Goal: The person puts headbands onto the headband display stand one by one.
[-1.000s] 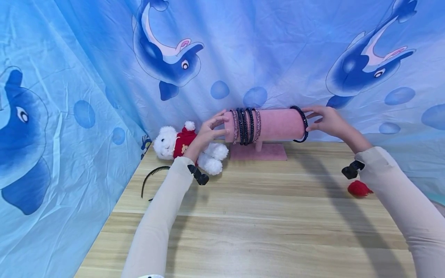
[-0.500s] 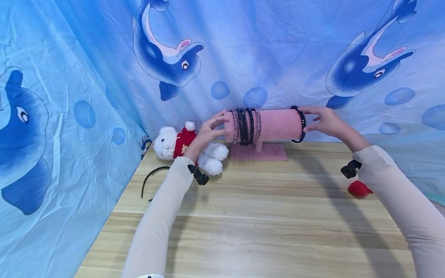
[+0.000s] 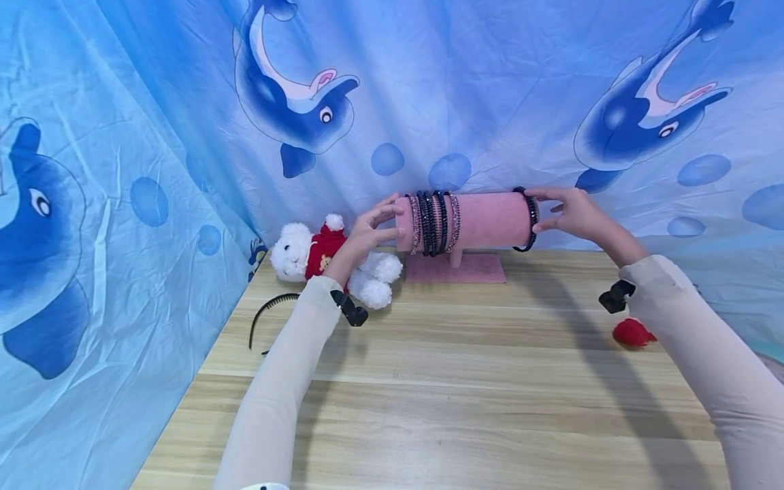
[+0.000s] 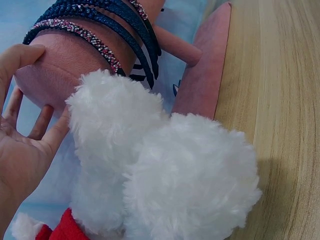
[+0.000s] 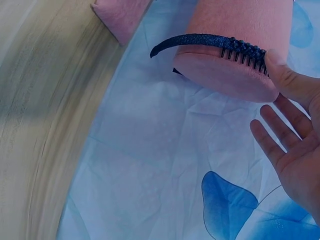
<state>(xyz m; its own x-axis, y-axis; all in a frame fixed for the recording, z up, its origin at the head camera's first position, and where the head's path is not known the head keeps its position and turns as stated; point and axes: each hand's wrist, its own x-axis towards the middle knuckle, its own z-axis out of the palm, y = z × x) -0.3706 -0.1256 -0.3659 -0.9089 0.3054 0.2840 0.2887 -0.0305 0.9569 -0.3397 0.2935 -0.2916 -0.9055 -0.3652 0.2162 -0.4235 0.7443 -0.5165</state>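
Note:
A pink velvet headband stand [image 3: 490,221] has a horizontal roll on a post and flat base. Several dark and glittery headbands [image 3: 433,223] sit around its left part. My left hand [image 3: 367,231] holds the roll's left end, thumb and fingers spread over it. At the right end hangs a dark toothed headband [image 3: 530,219]. My right hand [image 3: 572,214] has thumb and finger on this headband; in the right wrist view the thumb presses its beaded, toothed part [image 5: 245,50] against the roll, and the other fingers reach below the roll's end face.
A white plush bear [image 3: 373,279] in a red top lies left of the stand, beside the left hand. A black toothed headband [image 3: 269,309] lies near the left forearm. A small red fuzzy thing [image 3: 632,333] lies by the right sleeve. A blue dolphin curtain [image 3: 490,102] hangs behind the table.
My right hand has moved slightly left, and the dark headband has slid with it a little further onto the roll's right end. The left hand has stayed in place.

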